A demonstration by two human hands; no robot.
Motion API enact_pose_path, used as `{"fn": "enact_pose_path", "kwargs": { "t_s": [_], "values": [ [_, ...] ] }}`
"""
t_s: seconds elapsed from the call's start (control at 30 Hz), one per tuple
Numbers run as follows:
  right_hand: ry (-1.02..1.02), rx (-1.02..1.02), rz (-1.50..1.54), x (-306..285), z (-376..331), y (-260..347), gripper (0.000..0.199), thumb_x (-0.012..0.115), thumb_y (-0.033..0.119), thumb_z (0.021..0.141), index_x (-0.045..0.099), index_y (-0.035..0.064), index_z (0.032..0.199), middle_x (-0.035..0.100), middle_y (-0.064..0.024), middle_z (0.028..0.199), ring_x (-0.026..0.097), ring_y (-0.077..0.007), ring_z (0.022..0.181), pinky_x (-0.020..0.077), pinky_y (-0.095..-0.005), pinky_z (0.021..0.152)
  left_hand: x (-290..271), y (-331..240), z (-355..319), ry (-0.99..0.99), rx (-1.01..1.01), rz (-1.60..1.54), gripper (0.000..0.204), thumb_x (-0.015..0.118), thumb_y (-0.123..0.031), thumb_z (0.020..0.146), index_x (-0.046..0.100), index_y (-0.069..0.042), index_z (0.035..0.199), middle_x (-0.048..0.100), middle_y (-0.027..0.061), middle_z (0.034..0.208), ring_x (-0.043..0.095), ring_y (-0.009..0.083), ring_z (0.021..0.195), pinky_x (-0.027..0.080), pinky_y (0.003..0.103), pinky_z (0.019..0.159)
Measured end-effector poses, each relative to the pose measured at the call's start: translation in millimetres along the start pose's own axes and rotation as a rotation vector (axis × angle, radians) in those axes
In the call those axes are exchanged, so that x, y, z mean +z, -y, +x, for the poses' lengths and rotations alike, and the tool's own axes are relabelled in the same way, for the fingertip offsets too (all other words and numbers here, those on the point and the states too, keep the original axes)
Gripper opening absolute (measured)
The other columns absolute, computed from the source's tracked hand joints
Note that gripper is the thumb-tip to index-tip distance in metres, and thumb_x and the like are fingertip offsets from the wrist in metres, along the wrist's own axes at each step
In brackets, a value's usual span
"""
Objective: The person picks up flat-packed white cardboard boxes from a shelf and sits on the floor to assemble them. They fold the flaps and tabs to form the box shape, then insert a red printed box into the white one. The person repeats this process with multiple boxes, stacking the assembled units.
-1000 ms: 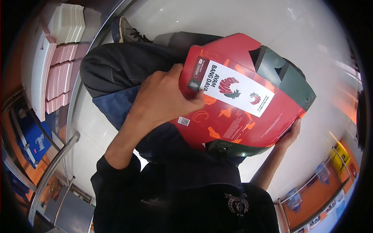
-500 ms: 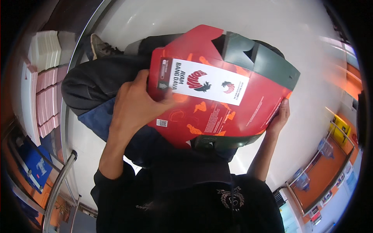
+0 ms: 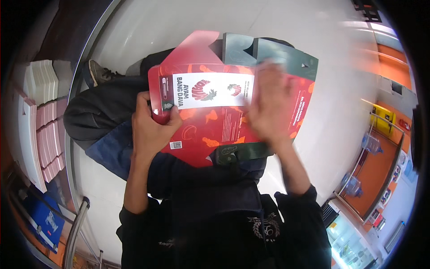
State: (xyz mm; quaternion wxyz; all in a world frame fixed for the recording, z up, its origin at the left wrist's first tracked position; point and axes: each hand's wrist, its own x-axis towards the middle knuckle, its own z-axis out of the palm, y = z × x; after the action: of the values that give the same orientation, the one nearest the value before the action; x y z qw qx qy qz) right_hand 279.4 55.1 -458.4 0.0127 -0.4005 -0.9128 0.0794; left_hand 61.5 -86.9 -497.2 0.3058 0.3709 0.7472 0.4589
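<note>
A flat, unfolded cardboard food box (image 3: 215,127), red with orange drawings and dark green flaps (image 3: 286,56), lies across my lap over my crossed legs. Its printed face is up and carries a white rectangular label (image 3: 212,89) with a red and dark figure. My left hand (image 3: 154,127) grips the box's left edge, thumb on top and the other fingers reaching around the edge. Stretched out over the right part of the box, just past the label's right end, is my right hand (image 3: 271,105). Motion blurs its fingers, and they cover part of the print.
At the left, stacks of pink and cream folded cardboard (image 3: 49,121) stand beyond a metal edge, with a blue case (image 3: 45,219) and a metal rail (image 3: 78,228) below. On the right are a rack with clear water jugs (image 3: 371,143) and a yellow object (image 3: 383,116). Pale floor (image 3: 179,22) surrounds me.
My right hand has left the box's right edge and moved left and up onto its face. The box has shifted left and lies flatter. My left hand still grips its left edge.
</note>
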Motion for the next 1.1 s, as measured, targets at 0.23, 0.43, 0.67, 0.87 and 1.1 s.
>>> {"fn": "enact_pose_path", "kwargs": {
  "t_s": [0.23,0.43,0.67,0.87,1.1],
  "values": [
    [-0.525,0.530,-0.310,12,-28,-125,0.062,0.031,0.044,0.100,0.022,0.0042,0.146,0.008,-0.0218,0.154,0.002,-0.0396,0.143,0.0045,-0.0605,0.110,4,5,0,-0.055,0.022,-0.048,0.038,0.072,-0.007,0.072,0.047,-0.001,0.099,0.066,0.0120,0.080,0.068,0.0207,0.072,0.053,0.032,0.066],
    [-0.153,0.215,-0.028,16,-8,17,0.068,0.048,0.037,0.092,0.027,-0.0043,0.142,0.018,-0.0242,0.151,0.013,-0.0360,0.142,0.0027,-0.0543,0.112,0,6,-5,-0.034,0.004,-0.006,0.037,0.071,-0.007,0.072,0.048,-0.001,0.100,0.067,0.0146,0.083,0.069,0.0237,0.073,0.054,0.033,0.066],
    [0.164,-0.130,0.211,4,16,34,0.065,0.055,0.036,0.087,0.037,0.0015,0.139,0.033,-0.0205,0.146,0.029,-0.0339,0.137,0.0193,-0.0545,0.110,3,0,-3,-0.016,0.018,0.047,0.037,0.071,-0.007,0.073,0.048,-0.001,0.102,0.068,0.0154,0.083,0.070,0.0251,0.076,0.054,0.033,0.066],
    [-0.332,0.307,-0.222,3,39,-44,0.070,0.044,0.042,0.093,0.023,-0.0009,0.145,0.018,-0.0201,0.152,0.013,-0.0341,0.143,0.0052,-0.0546,0.112,3,4,-4,-0.007,-0.011,-0.008,0.037,0.071,-0.007,0.074,0.048,-0.001,0.102,0.068,0.0151,0.083,0.070,0.0242,0.074,0.054,0.033,0.065],
    [-0.109,-0.109,0.015,40,40,71,0.071,0.046,0.050,0.090,0.035,0.0016,0.141,0.028,-0.0172,0.149,0.023,-0.0313,0.140,0.0122,-0.0586,0.110,3,7,-4,-0.015,0.002,0.032,0.039,0.071,-0.009,0.073,0.048,0.000,0.103,0.068,0.0150,0.083,0.070,0.0240,0.075,0.054,0.032,0.066]
  ]
}}
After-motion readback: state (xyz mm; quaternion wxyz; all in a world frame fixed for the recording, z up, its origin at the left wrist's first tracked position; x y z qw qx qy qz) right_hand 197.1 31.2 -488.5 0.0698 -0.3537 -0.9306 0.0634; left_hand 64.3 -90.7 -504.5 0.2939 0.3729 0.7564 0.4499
